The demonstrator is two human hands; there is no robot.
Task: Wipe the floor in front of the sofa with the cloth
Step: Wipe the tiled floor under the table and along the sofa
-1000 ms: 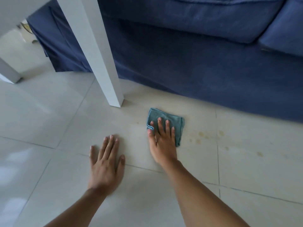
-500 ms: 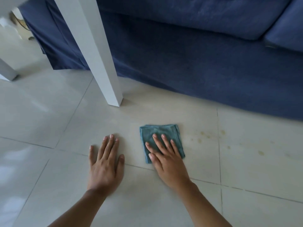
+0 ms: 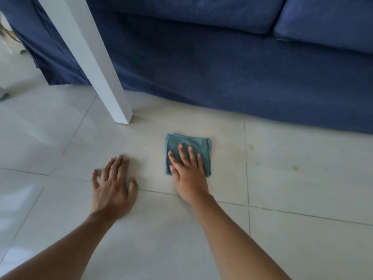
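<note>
The right hand (image 3: 188, 174), fingers spread, presses the folded teal cloth (image 3: 188, 147) flat on the tiled floor (image 3: 302, 199) near the blue sofa (image 3: 222, 73), left hand (image 3: 113, 187) braced flat; wiping is underway, and the yellowish stains (image 3: 295, 168) to the right likely call for a rightward stroke.

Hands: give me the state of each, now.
Left hand: open, flat on the floor, holding nothing.
Right hand: open, pressed flat on the cloth.

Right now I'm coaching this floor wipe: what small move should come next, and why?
Probably slide the right hand, flat on the teal cloth, rightward across the grout line. Yellowish spots lie on the tile to its right, in front of the sofa, apart from the cloth.
</note>
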